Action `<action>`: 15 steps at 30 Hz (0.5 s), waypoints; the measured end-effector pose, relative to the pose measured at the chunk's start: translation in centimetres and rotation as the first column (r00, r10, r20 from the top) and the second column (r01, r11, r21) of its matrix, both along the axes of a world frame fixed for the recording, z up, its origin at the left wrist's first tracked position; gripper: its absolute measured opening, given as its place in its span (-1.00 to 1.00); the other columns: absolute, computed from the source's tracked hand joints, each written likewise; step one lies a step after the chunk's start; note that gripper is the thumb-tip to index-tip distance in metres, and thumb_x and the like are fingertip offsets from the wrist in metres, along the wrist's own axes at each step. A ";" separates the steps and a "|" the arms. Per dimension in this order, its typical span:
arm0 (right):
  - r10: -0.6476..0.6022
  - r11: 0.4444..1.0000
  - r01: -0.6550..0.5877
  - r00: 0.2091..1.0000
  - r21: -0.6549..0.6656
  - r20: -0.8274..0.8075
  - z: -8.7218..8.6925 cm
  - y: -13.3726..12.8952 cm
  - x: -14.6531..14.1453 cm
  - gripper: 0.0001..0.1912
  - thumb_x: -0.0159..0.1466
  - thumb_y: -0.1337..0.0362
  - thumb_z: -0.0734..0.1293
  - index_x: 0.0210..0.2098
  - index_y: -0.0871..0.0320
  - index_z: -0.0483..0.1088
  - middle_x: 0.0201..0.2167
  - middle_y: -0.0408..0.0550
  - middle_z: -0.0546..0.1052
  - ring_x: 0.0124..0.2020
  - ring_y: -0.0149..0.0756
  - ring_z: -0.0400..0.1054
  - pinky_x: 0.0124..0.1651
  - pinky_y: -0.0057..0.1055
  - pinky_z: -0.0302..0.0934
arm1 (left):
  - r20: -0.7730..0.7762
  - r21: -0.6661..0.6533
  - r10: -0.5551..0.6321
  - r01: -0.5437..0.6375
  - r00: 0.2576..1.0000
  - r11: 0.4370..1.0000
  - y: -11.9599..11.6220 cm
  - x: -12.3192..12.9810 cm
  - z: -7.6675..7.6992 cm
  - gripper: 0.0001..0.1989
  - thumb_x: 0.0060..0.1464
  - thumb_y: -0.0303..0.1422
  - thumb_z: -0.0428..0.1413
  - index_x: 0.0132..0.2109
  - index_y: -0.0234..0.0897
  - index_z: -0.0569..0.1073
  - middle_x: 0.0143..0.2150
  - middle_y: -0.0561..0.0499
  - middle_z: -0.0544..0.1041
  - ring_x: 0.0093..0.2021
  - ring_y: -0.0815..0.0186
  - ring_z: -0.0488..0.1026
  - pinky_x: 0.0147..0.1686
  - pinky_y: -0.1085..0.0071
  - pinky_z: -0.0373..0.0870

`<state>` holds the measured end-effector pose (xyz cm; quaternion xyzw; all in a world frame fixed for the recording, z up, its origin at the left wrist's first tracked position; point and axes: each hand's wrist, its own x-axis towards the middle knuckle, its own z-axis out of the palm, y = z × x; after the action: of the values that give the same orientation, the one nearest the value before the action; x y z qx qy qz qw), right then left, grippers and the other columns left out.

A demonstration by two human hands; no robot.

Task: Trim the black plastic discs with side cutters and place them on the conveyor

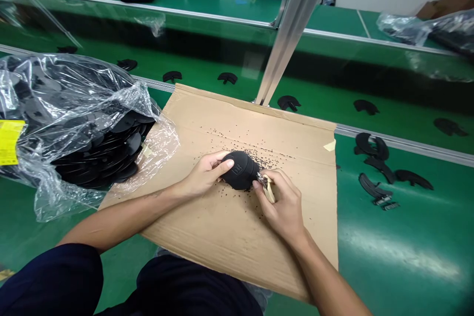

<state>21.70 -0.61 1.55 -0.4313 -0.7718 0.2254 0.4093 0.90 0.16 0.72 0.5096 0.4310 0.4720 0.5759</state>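
Over the middle of the cardboard sheet [207, 237], my left hand [205, 173] grips a round, flat black plastic part [239, 172], its thumb on top near a raised marking. My right hand [283, 202] is closed around small pliers [269, 191] with a metal head and cream handles. Their tip touches or nearly touches the part's right edge; the exact contact is too small to make out. Tiny black plastic scraps [264, 158] lie scattered on the cardboard around and beyond the part.
Left of the cardboard lies a clear plastic bag [85, 89] full of black parts [107, 158], partly over its edge. Several curved black pieces [379, 168] rest on the green table [392, 256] at right. A metal post [285, 34] rises behind the cardboard, beside a clear panel.
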 end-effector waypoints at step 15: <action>0.004 1.000 -0.004 1.000 -0.006 0.007 0.1 -0.1 0.1 -0.95 0.32 0.35 0.33 -0.21 0.11 0.36 -0.36 -0.07 0.47 -0.36 -0.28 0.34 -0.28 -0.33 0.25 | 0.044 -0.036 -0.033 0.034 0.999 0.999 -0.1 0.0 -0.1 -0.60 0.21 -0.08 0.15 -0.14 -0.41 0.53 -0.42 0.00 0.51 -0.51 0.44 0.43 -0.58 0.57 0.37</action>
<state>21.78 -0.66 1.68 -0.4317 -0.7733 0.2272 0.4049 0.93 0.07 0.65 0.4959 0.4184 0.4653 0.6021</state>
